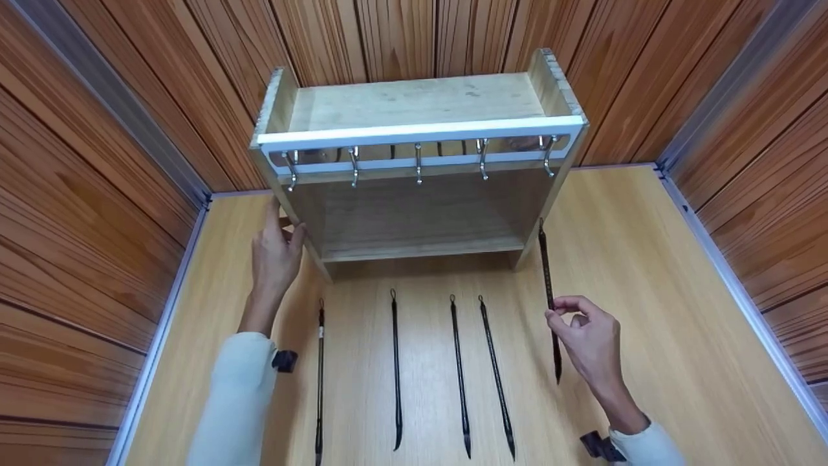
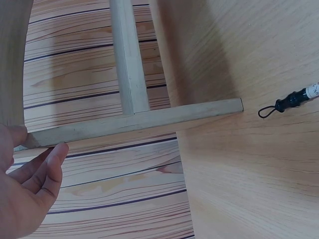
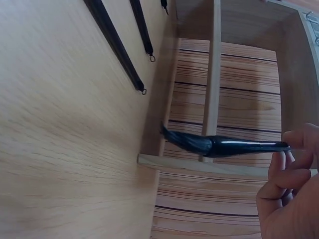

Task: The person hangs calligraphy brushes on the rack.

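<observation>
A wooden shelf (image 1: 414, 107) with metal hooks (image 1: 418, 165) along its front rail stands at the back of the table. My left hand (image 1: 275, 259) holds its left side panel (image 2: 149, 120), thumb and fingers on either side of the panel in the left wrist view. Between the thumb and fingers of my right hand (image 1: 592, 336) is a dark calligraphy brush (image 1: 544, 259), tip down and off to the right of the shelf. Its black bristles (image 3: 187, 142) show in the right wrist view; the hanging loop cannot be made out clearly.
In front of the shelf lie several more brushes, among them one with a white label (image 1: 320, 382) and one with a bent tip (image 1: 396, 362). Wood-patterned walls (image 1: 401, 39) enclose the table (image 1: 647, 259) at the back and both sides.
</observation>
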Available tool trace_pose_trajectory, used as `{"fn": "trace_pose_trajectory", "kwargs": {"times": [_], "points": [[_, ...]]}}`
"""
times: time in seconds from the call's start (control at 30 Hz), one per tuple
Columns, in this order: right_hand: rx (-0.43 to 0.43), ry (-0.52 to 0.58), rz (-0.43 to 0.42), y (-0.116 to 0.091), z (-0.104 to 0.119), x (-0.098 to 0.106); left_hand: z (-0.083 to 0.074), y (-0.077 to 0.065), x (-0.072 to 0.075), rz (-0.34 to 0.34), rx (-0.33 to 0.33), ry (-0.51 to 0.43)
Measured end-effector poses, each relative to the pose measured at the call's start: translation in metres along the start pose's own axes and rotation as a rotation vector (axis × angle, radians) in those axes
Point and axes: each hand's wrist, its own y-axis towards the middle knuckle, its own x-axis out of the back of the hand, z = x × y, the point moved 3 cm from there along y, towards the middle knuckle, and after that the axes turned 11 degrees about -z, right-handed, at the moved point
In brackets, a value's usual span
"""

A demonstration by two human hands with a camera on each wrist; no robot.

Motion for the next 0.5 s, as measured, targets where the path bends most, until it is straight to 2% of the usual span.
{"fn": "trace_pose_trajectory", "kwargs": {"times": [0.5], "points": [[0.123,-0.001,-0.076,0.018,0.023,0.002,0.001,-0.001,-0.001,-0.005,0.005,-0.020]]}}
